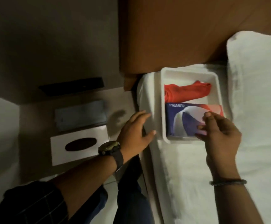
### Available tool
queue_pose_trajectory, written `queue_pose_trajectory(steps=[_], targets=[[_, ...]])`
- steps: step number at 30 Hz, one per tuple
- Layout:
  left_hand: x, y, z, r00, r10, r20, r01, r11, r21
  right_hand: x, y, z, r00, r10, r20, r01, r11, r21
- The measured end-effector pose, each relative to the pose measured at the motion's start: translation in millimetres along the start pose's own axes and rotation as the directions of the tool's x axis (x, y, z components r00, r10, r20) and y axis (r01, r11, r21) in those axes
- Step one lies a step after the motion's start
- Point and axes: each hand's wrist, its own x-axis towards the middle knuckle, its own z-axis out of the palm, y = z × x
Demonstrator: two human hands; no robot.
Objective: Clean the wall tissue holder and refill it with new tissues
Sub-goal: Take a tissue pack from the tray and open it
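A white tray [190,72] lies on the bed. Inside it are a folded red cloth [186,92] at the far end and a blue, white and red tissue pack [185,120] marked PREMIER at the near end. My right hand [218,133] rests on the pack's right side, fingers pinching its edge. My left hand [136,133] hovers open by the tray's left rim, over the bed edge. A white tissue holder cover [76,143] with a dark oval slot lies on the bedside table, with a grey-blue flat piece [79,114] behind it.
The bedside table [120,101] stands left of the bed, under a dark wall with a black bracket [71,85]. A brown headboard [180,33] rises behind the tray. A white pillow [259,75] lies to the right. White sheets [196,183] cover the bed.
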Motion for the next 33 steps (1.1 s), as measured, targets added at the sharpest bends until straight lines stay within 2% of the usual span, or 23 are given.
queue_pose_trajectory(steps=[2,3,5,8,11,15,17,19,21,24,26,28,30,33], targets=[[12,27,16,0.99,0.139,0.036,-0.141,0.989,0.037,22,7,-21,0.995,-0.06,-0.08,0.041,0.976,-0.212],[18,38,25,0.981,0.183,0.068,-0.188,0.98,0.066,34,13,-30,0.993,-0.075,-0.092,0.036,0.928,-0.372],[29,51,43,0.969,0.196,0.151,-0.214,0.97,0.114,55,27,-41,0.998,-0.003,-0.061,-0.034,0.804,-0.594],[45,58,63,0.962,0.087,0.259,-0.133,0.977,0.168,70,40,-46,0.989,0.144,0.027,-0.087,0.729,-0.679],[48,58,74,0.958,-0.03,0.285,-0.025,0.982,0.189,78,50,-52,0.983,0.173,0.055,-0.09,0.727,-0.68],[45,64,81,0.971,-0.092,0.22,0.063,0.989,0.136,93,47,-61,0.965,0.257,0.047,-0.186,0.803,-0.567],[45,70,80,0.972,-0.12,0.202,0.103,0.99,0.093,95,41,-62,0.973,0.225,0.054,-0.168,0.849,-0.501],[46,79,77,0.971,-0.166,0.169,0.172,0.985,-0.018,89,28,-63,0.991,0.131,0.024,-0.118,0.946,-0.303],[46,89,75,0.975,-0.158,0.155,0.178,0.976,-0.128,73,10,-64,0.999,-0.035,-0.04,0.03,0.992,-0.123],[46,113,70,0.985,-0.098,0.143,0.132,0.959,-0.253,34,-7,-58,0.92,-0.391,-0.012,0.387,0.913,-0.127],[50,132,59,0.986,-0.111,0.127,0.152,0.911,-0.383,11,-5,-52,0.865,-0.498,0.069,0.503,0.855,-0.128],[51,142,44,0.978,-0.183,0.101,0.209,0.873,-0.441,-3,2,-50,0.863,-0.493,0.114,0.499,0.866,-0.034],[50,150,29,0.97,-0.231,0.07,0.239,0.871,-0.43,-10,0,-52,0.9,-0.423,0.103,0.405,0.9,0.159],[49,164,20,0.984,-0.177,-0.002,0.171,0.952,-0.253,-11,-9,-52,0.945,-0.295,0.139,0.235,0.911,0.338]])
